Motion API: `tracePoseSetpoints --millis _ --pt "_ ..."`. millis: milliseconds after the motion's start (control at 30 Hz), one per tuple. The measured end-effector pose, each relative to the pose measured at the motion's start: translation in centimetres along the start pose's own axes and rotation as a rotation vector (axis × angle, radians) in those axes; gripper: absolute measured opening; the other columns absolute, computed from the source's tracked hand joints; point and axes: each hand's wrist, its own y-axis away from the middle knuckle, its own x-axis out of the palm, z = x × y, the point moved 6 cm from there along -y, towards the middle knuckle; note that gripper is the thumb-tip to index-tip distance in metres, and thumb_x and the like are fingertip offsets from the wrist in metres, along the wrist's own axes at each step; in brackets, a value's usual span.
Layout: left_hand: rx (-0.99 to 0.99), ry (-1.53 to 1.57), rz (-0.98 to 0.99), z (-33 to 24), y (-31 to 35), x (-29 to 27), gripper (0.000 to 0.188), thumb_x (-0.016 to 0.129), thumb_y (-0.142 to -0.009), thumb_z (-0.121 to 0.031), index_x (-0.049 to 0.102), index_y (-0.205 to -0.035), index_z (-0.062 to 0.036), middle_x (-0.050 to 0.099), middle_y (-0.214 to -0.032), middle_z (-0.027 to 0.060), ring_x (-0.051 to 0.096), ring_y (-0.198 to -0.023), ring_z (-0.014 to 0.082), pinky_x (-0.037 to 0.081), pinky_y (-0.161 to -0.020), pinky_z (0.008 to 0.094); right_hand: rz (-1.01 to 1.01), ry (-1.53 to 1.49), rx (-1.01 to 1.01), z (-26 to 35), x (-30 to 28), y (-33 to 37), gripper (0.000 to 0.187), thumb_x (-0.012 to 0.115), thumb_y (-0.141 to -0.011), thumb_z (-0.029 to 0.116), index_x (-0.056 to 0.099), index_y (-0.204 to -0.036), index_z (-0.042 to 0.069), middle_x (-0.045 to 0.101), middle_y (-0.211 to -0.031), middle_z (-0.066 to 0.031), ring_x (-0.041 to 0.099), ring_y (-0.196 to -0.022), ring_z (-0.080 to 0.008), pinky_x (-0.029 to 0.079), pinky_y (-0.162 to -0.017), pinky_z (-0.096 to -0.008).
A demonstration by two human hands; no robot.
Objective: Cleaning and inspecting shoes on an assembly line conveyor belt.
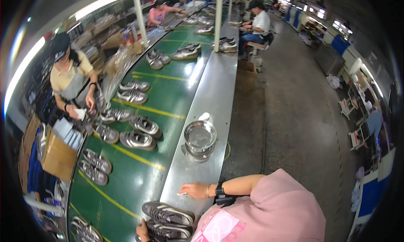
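Observation:
My left hand [142, 231] is at the near edge of the metal ledge, its fingers curled against the toe of a dark sneaker [168, 232] with pale trim. A matching sneaker [167, 213] lies right beside it. Part of the left hand is cut off by the lower edge. Above the metal ledge, my right hand [194, 190] is closed on a small white piece [182, 194] too small to identify, with a black band on the wrist. A round steel bowl [200, 136] stands farther along the ledge, beyond the right hand.
A green conveyor belt [139, 174] with yellow lines carries several pairs of sneakers [138, 139] to my left. Across it, a co-worker [73, 80] handles a shoe and white material beside a cardboard box [59, 155]. White posts [218, 23] rise along the ledge [206, 94].

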Motion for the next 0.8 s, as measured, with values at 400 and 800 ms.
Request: tracePoseSetpoints --millis 400,800 --pt "0.284 0.842 -0.265 -8.8 10.9 -8.4 0.032 0.076 -0.083 -0.023 0.068 -0.104 -0.0008 0.069 -0.101 0.0069 0.060 -0.096 0.0148 0.046 -0.087 0.0284 -0.100 -0.001 -0.086 -0.1 -2.5 -3.8 0.038 0.056 -0.084 -0.005 0.068 -0.117 0.010 0.064 -0.110 -0.0143 0.064 -0.098 -0.0338 0.054 -0.086 -0.0391" --pt "0.141 0.804 -0.922 -11.2 13.0 -23.8 0.048 0.082 -0.072 -0.047 0.072 -0.104 -0.0137 0.073 -0.097 0.0084 0.070 -0.085 0.0242 0.055 -0.077 0.0351 0.112 -0.124 -0.225 7.9 2.6 -8.9 0.035 0.056 -0.085 -0.007 0.068 -0.115 0.008 0.064 -0.107 -0.0139 0.065 -0.092 -0.0325 0.054 -0.078 -0.0365"
